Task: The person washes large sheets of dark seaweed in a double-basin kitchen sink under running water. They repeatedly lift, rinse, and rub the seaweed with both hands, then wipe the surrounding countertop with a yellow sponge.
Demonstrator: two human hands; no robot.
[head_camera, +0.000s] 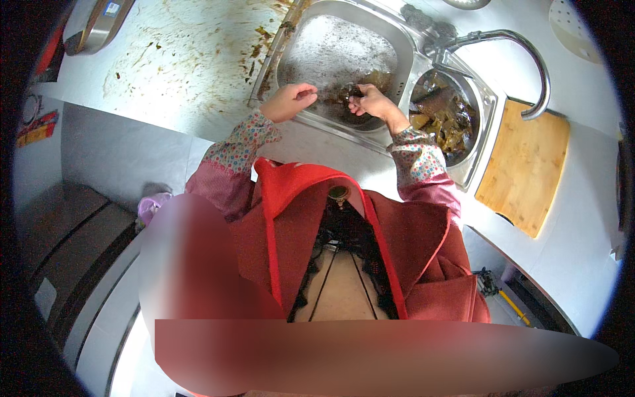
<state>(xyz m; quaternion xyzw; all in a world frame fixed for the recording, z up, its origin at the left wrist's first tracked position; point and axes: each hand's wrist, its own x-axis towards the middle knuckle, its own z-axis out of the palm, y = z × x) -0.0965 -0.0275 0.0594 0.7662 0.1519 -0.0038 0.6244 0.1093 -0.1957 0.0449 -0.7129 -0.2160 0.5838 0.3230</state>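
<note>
Over the near left edge of a stainless steel sink basin [412,30] is my left hand [291,101], fingers curled loosely with nothing visible in them. My right hand [369,101] is over the near right part of the same basin, its fingertips against a dark, wet, shiny piece [351,93] that is too unclear to name. Foamy, murky water [337,47] fills the basin, and something brownish shows in it beyond my right hand. In the round smaller basin at the right lie brown, glossy, leaf-like pieces [449,124].
A chrome faucet [538,54] arches right of the basins. Dark scouring pads [419,17] lie behind it. A wooden cutting board [528,159] rests on the right counter. Brown stains and scraps mark the left counter [173,64], with a metal item [101,30] at its far corner.
</note>
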